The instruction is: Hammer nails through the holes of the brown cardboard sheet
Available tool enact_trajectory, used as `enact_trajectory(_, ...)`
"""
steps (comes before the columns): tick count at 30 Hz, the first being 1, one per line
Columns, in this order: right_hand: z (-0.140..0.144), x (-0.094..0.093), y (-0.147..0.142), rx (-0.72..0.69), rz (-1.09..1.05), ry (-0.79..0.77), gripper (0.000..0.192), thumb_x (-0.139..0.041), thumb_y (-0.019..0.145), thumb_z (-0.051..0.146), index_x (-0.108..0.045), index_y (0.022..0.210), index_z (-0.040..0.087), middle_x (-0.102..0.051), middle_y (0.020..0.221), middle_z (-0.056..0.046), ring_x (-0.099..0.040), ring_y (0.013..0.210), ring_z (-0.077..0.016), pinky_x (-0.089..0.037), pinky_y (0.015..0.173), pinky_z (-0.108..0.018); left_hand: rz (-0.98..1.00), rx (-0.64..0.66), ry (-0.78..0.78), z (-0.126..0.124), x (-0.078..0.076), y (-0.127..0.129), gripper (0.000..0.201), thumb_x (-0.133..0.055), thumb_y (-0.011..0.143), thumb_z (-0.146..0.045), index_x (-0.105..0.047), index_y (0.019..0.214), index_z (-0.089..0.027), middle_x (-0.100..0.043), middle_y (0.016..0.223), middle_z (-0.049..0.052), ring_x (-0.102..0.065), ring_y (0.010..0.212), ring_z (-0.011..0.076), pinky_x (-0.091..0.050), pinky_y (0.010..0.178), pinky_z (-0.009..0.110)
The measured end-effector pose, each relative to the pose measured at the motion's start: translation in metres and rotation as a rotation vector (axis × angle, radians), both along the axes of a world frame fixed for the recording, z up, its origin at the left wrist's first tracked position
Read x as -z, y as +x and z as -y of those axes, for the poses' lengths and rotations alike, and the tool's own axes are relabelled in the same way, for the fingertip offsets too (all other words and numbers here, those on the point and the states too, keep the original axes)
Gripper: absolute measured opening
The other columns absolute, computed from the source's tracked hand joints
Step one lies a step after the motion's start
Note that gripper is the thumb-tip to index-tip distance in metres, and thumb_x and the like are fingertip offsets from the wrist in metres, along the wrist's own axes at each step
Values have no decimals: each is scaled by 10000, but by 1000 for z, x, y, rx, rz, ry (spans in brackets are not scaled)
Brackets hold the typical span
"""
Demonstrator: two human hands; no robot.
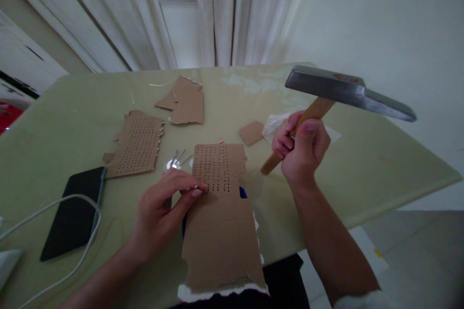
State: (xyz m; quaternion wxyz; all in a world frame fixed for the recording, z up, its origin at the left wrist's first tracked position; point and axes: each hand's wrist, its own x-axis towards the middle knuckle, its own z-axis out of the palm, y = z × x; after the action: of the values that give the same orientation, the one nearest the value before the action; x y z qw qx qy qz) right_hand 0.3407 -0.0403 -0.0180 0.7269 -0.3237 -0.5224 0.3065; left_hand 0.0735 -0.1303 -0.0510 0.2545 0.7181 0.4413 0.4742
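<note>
My right hand (304, 149) is wrapped round the wooden handle of a hammer (324, 83). Its steel head is raised above the right side of the table. Between thumb and forefinger, my left hand (157, 207) pinches a thin nail (196, 187), most of it hidden by the fingers. The nail meets a long piece of cardboard (221, 236) at the lower left end of a grid of small punched holes. Something dark blue (243, 192) shows from under this cardboard. Several loose nails (176, 157) lie by a small shiny round piece just beyond my left hand.
Another hole-punched cardboard piece (139, 147) lies to the left, beside a dark phone or tablet (74, 212) crossed by a white cable (94, 231). Cardboard scraps (188, 106) sit farther back. A small cardboard scrap (252, 133) and clear plastic (272, 123) are near my right hand.
</note>
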Motion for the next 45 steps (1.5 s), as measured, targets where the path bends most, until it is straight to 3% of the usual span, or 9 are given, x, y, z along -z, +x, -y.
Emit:
enact_trajectory(13,0,0,0,-25,-6,11,404,-648,1094,584,-564,854,270,-322,592,96,-225,429,-92,-175,366,-235,-96,-27,87,5,-4,4,197,-724,1017,-108,-792,1049,-290,-810,925,-27,-735,839,159,-553,839,347)
enact_trajectory(35,0,1,0,-23,-2,11,404,-644,1091,598,-570,864,272,-326,601,101,-227,430,-87,-184,370,-223,-55,-59,36,6,-2,4,155,-731,1026,-160,-810,1037,-294,-799,917,-6,-721,811,177,-561,833,376)
enact_trajectory(45,0,-1,-1,-37,-16,-2,431,-678,1069,621,-564,842,272,-332,600,89,-226,432,-90,-172,368,-247,-157,-14,135,5,-3,5,196,-723,1021,-102,-775,1080,-282,-831,982,-7,-749,900,189,-520,875,391)
